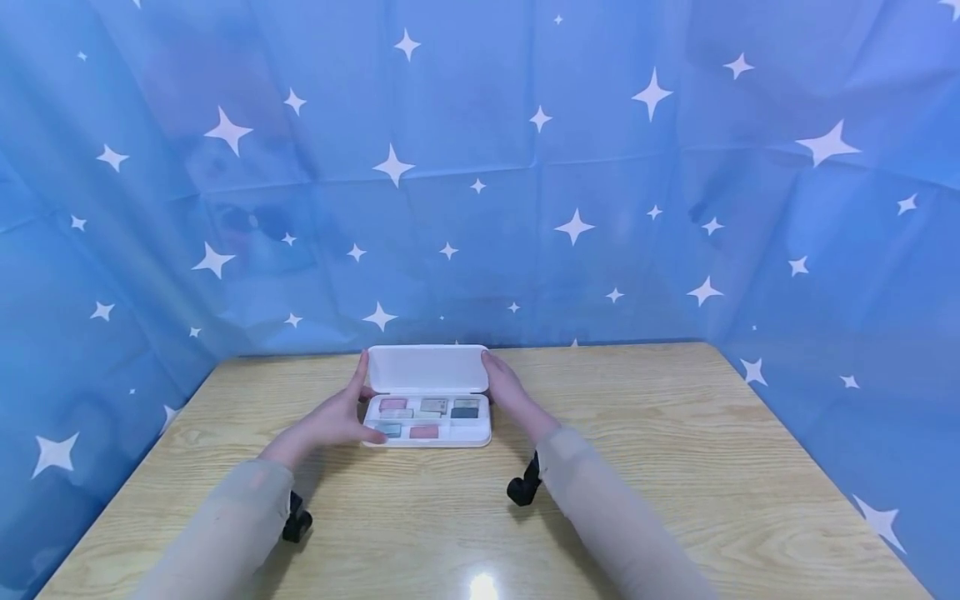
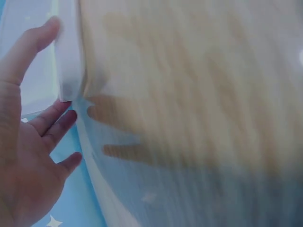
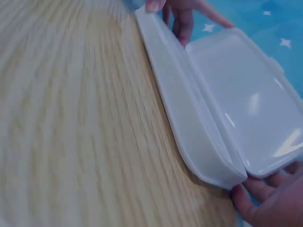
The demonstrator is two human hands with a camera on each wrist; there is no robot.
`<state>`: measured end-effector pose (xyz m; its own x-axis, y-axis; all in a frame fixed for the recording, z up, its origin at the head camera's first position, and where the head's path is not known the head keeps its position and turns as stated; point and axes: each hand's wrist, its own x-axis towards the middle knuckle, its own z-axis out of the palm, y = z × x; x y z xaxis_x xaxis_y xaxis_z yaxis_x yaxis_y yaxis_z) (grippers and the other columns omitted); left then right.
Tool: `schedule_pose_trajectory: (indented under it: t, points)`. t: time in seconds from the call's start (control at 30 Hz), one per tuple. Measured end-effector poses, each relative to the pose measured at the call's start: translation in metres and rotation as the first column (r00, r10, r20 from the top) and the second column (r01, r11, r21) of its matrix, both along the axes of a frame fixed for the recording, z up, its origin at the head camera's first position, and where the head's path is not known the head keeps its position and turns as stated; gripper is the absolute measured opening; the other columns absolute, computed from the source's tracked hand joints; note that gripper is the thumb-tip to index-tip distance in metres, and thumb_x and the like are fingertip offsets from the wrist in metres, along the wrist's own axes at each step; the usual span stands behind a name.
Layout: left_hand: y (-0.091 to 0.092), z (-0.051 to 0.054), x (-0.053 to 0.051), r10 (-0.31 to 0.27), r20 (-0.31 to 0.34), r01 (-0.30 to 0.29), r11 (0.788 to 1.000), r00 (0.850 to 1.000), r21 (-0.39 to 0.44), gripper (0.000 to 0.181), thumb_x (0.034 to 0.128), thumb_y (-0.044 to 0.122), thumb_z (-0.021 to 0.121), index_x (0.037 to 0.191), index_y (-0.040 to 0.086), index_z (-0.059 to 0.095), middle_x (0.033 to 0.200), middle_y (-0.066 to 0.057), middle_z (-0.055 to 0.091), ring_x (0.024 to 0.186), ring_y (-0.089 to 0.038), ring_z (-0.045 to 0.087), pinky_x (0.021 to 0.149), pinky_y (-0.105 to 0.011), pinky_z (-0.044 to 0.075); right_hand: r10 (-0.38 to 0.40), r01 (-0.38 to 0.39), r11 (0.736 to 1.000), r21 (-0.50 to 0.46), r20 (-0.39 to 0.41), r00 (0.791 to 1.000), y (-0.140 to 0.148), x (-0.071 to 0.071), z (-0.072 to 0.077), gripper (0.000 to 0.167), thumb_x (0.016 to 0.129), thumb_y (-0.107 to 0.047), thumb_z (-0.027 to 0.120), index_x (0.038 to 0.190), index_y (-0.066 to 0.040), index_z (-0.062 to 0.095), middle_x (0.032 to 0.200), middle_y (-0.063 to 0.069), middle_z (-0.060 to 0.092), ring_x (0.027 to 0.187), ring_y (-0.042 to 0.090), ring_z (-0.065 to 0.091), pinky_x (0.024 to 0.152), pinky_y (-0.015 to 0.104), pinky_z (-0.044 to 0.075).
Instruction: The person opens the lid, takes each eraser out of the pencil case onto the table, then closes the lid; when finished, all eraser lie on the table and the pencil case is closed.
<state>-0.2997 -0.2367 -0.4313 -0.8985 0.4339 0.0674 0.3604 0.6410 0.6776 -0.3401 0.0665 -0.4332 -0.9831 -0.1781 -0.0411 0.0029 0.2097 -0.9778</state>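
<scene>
A white hinged plastic case (image 1: 468, 441) sits at the far middle of the table with its lid (image 1: 427, 368) raised at the back. Small pink, grey and green rectangular blocks (image 1: 423, 432) lie in its compartments; their kind is too small to tell. My left hand (image 1: 337, 417) holds the case's left end, thumb at the front corner and fingers spread toward the back and the lid. At the other end, my right hand (image 1: 510, 390) grips beside the hinge, with its thumb by the tray corner and fingers behind the lid (image 3: 246, 101).
The wooden table (image 1: 420, 525) extends in front of the case and to both sides. Behind its far edge hangs a blue curtain (image 1: 480, 208) with white stars. Black wrist devices (image 1: 525, 482) are worn below both sleeves.
</scene>
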Motion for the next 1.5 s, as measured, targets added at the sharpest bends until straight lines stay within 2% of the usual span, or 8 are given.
schedule_pose_trajectory:
  t: [0.23, 0.4, 0.57, 0.67, 0.8, 0.93, 1.23, 1.5]
  points:
    - [0.001, 0.006, -0.003, -0.031, 0.092, 0.032, 0.999, 0.995, -0.007, 0.138, 0.0708, 0.024, 0.088, 0.15, 0.009, -0.024, 0.117, -0.017, 0.048, 0.105, -0.029, 0.047, 0.098, -0.047, 0.037, -0.059, 0.062, 0.993, -0.103, 0.031, 0.998, 0.002, 0.013, -0.007, 0.062, 0.104, -0.028, 0.044, 0.154, -0.002, 0.018, 0.151, 0.026, 0.03, 0.137, 0.038, 0.034, 0.106, 0.05, 0.035]
    - [0.002, 0.009, -0.005, -0.053, 0.125, 0.056, 0.998, 0.991, -0.019, 0.132, 0.0722, 0.025, 0.087, 0.151, 0.002, -0.016, 0.119, -0.017, 0.047, 0.107, -0.029, 0.047, 0.099, -0.048, 0.036, -0.032, 0.028, 0.994, -0.105, -0.039, 0.999, 0.006, 0.025, -0.013, 0.067, 0.098, -0.011, 0.054, 0.154, -0.002, 0.018, 0.149, 0.028, 0.033, 0.136, 0.04, 0.034, 0.107, 0.049, 0.034]
    - [0.003, 0.008, -0.006, -0.047, 0.109, 0.054, 0.997, 0.993, -0.059, 0.125, 0.073, 0.028, 0.084, 0.151, -0.006, -0.007, 0.123, -0.017, 0.048, 0.109, -0.028, 0.047, 0.1, -0.046, 0.036, 0.024, -0.038, 0.991, -0.125, -0.111, 0.994, 0.01, 0.03, -0.017, 0.062, 0.095, 0.0, 0.055, 0.149, 0.007, 0.025, 0.144, 0.031, 0.039, 0.133, 0.042, 0.038, 0.107, 0.047, 0.034]
    - [0.003, 0.005, -0.005, -0.023, 0.104, 0.029, 0.998, 0.994, -0.057, 0.121, 0.0736, 0.031, 0.083, 0.152, -0.005, -0.002, 0.134, -0.022, 0.045, 0.119, -0.032, 0.043, 0.104, -0.049, 0.032, 0.031, -0.046, 0.991, -0.123, -0.125, 0.992, 0.012, 0.03, -0.019, 0.063, 0.094, 0.002, 0.055, 0.148, 0.01, 0.024, 0.142, 0.032, 0.04, 0.132, 0.042, 0.039, 0.108, 0.046, 0.033]
    - [0.002, -0.002, -0.001, 0.035, 0.1, -0.029, 0.998, 0.994, -0.062, 0.118, 0.0741, 0.036, 0.081, 0.153, -0.001, 0.002, 0.151, -0.028, 0.028, 0.136, -0.042, 0.026, 0.11, -0.058, 0.02, 0.066, -0.079, 0.992, -0.102, -0.127, 0.99, 0.015, 0.029, -0.023, 0.065, 0.095, 0.002, 0.055, 0.15, 0.008, 0.02, 0.141, 0.031, 0.042, 0.132, 0.041, 0.039, 0.108, 0.046, 0.034]
    - [0.002, -0.006, 0.004, 0.081, 0.1, -0.072, 0.994, 0.992, -0.082, 0.116, 0.0746, 0.039, 0.079, 0.154, 0.002, 0.003, 0.155, -0.028, 0.018, 0.139, -0.049, 0.015, 0.109, -0.063, 0.016, 0.088, -0.096, 0.993, -0.067, -0.112, 0.99, 0.017, 0.031, -0.026, 0.067, 0.096, -0.002, 0.056, 0.151, 0.005, 0.019, 0.138, 0.028, 0.046, 0.131, 0.04, 0.041, 0.105, 0.046, 0.037]
    - [0.002, -0.013, 0.012, 0.152, 0.146, -0.143, 0.987, 0.978, -0.07, 0.116, 0.0753, 0.044, 0.078, 0.156, 0.01, 0.002, 0.158, -0.024, 0.012, 0.139, -0.048, 0.011, 0.108, -0.065, 0.015, 0.088, -0.089, 0.996, -0.002, -0.063, 0.994, 0.015, 0.032, -0.027, 0.069, 0.096, -0.009, 0.059, 0.153, -0.001, 0.02, 0.141, 0.023, 0.045, 0.131, 0.035, 0.041, 0.105, 0.044, 0.038]
    - [0.006, -0.013, 0.009, 0.17, 0.125, -0.158, 0.982, 0.978, -0.099, 0.119, 0.0743, 0.051, 0.079, 0.156, 0.009, 0.003, 0.157, -0.025, 0.014, 0.139, -0.048, 0.013, 0.108, -0.064, 0.017, 0.085, -0.083, 0.996, 0.033, -0.07, 0.994, 0.018, 0.031, -0.026, 0.068, 0.097, -0.011, 0.059, 0.153, 0.0, 0.022, 0.14, 0.023, 0.044, 0.132, 0.037, 0.04, 0.106, 0.046, 0.037]
